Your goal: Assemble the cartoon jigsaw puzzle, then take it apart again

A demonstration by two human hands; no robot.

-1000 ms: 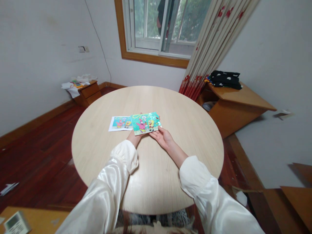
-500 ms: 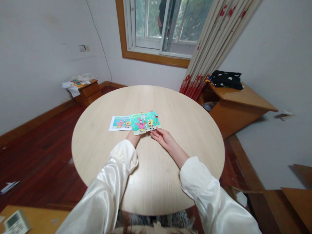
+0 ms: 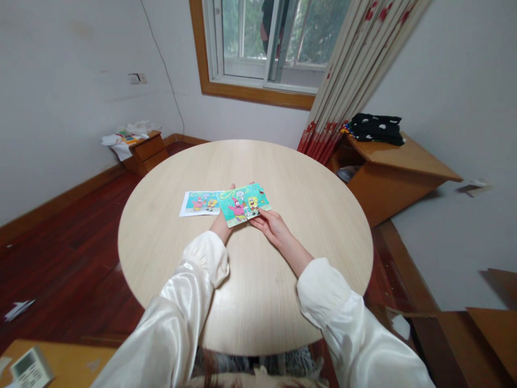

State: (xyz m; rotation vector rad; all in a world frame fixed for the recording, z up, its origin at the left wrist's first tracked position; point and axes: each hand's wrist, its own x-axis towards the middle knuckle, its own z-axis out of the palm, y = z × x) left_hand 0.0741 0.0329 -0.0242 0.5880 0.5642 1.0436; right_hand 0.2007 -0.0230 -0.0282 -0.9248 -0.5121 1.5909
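Note:
An assembled jigsaw puzzle (image 3: 243, 203) with a bright cartoon picture, a pink starfish and a yellow sponge on turquoise, is held tilted above the round table (image 3: 242, 302). My left hand (image 3: 223, 225) supports it from beneath; most of its fingers are hidden, with fingertips showing past the far edge. At the near right edge, my right hand (image 3: 271, 225) grips the puzzle, thumb on top and fingers below. A white-bordered sheet (image 3: 197, 205) printed with the same picture lies flat on the table, its right end covered by the puzzle.
Behind the table are a window (image 3: 258, 48) and a red-patterned curtain (image 3: 343, 70). A tilted wooden cabinet (image 3: 388, 178) with dark cloth (image 3: 377, 129) stands right; a small drawer unit (image 3: 149, 153) stands left. A small device with a screen (image 3: 32, 369) sits at bottom left.
The puzzle has shifted slightly right and turned a little, its near left corner coming closer to me. More of the printed sheet shows. Both hands still hold the puzzle.

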